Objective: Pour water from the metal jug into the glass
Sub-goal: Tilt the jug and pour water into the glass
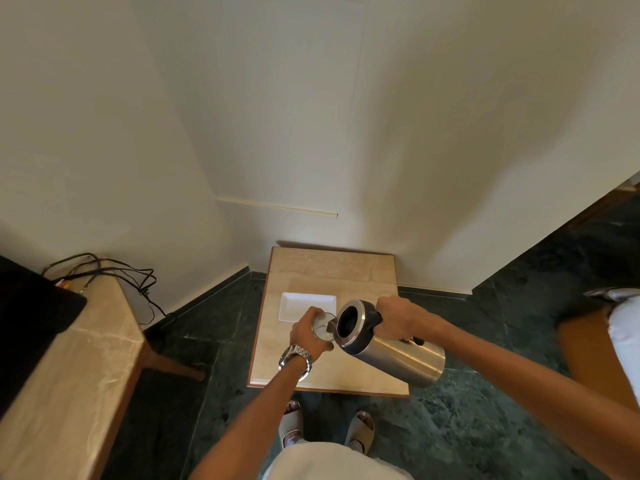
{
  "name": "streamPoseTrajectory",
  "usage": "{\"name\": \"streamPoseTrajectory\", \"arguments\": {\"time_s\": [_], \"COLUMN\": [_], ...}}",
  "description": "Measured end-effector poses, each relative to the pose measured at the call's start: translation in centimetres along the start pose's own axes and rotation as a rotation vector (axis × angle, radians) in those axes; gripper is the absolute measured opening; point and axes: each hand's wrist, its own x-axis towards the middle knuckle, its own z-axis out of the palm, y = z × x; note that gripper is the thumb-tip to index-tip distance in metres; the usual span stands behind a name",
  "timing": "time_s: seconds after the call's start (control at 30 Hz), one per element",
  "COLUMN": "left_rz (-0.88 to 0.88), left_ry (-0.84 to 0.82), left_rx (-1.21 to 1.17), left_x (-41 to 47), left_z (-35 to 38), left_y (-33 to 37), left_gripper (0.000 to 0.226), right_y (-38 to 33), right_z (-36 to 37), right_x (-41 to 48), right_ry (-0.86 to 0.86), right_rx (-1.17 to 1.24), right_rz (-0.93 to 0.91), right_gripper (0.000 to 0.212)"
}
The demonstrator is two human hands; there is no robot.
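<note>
metal jug (398, 355) — rigid, likely heavy, right hand (398, 318) fingers closed on handle | glass (323, 328) — fragile, slick, left hand (310, 332) fingers wrapped round it, mid-tabletop (332, 271)

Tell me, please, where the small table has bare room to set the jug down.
Small table: bare along the wall side behind the white tray, and at the near edge. Crowded mid-table, where left hand holds the glass against the metal jug.

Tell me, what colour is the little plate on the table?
White. The small rectangular white plate shows best in the head view, behind the glass.
</note>
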Motion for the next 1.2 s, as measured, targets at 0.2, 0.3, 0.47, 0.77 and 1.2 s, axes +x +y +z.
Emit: {"name": "streamPoseTrajectory", "arguments": {"time_s": [0.2,0.3,0.47,0.77,1.2], "left_rz": [-0.004,0.001,0.009,0.013,0.006], "left_ry": [0.000,-0.010,-0.011,-0.007,-0.011], "left_rx": [0.013,0.021,0.041,0.046,0.034], "left_x": [-0.2,-0.2,-0.2,-0.4,-0.4], "left_z": [0.0,-0.1,-0.3,-0.3,-0.3], "left_y": [-0.1,0.0,-0.1,0.0,0.0], "left_gripper": [0.071,0.071,0.071,0.070,0.070], "right_y": [-0.4,-0.4,-0.8,-1.1,-1.5], "right_z": [0.1,0.0,-0.1,-0.2,0.0], "right_x": [-0.1,-0.1,-0.1,-0.2,-0.1], "right_ry": [0.000,0.000,-0.002,-0.025,-0.015], "right_rx": [-0.018,-0.019,-0.024,-0.032,-0.042], "right_rz": [-0.003,-0.009,-0.007,0.009,0.023], "right_gripper": [0.030,0.030,0.030,0.032,0.034]}}
